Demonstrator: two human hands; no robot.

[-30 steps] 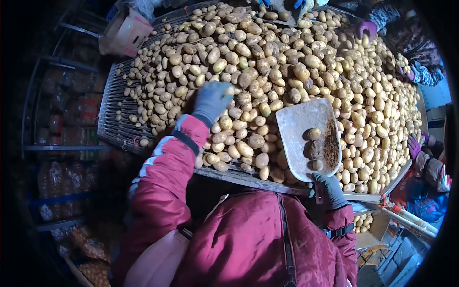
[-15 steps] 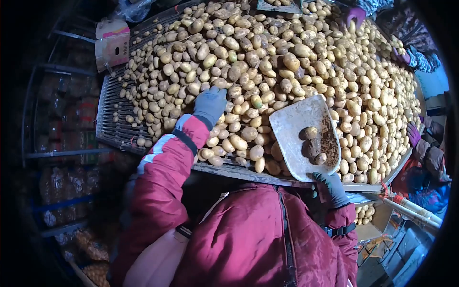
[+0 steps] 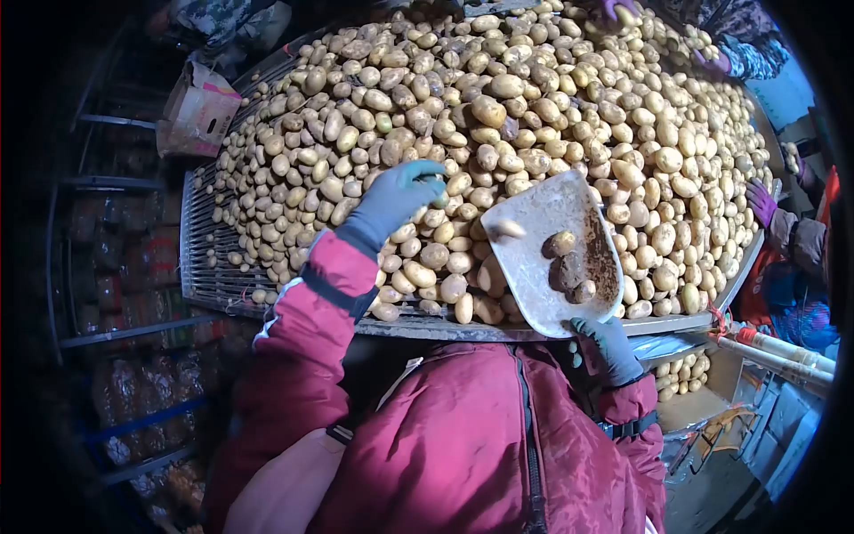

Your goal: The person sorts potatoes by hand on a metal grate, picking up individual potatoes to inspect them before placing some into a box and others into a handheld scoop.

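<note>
My left hand [image 3: 398, 201], in a grey-blue glove, hovers over the heap of potatoes [image 3: 356, 142]. Its fingers are curved and parted, with nothing visible between them. To its right, a blurred potato [image 3: 508, 229] is in motion at the left side of a pale, dirt-stained scoop [image 3: 538, 280]. Several dark, soiled potatoes [image 3: 569, 270] lie inside the scoop. At the scoop's near end, my gloved right hand [image 3: 612, 349] is closed around its handle, which is mostly hidden by the fingers. The scoop rests over the heap near the table's front edge.
The slatted metal table [image 3: 200, 240] shows at the left. A cardboard box [image 3: 197, 111] stands at its far left corner. Other people's purple-gloved hands [image 3: 761, 203] are along the right side. Below right is a box of potatoes [image 3: 683, 374].
My left hand has lifted off the heap and its fingers have parted. A potato has come to the scoop's left side. The view has shifted slightly; my right hand keeps its hold.
</note>
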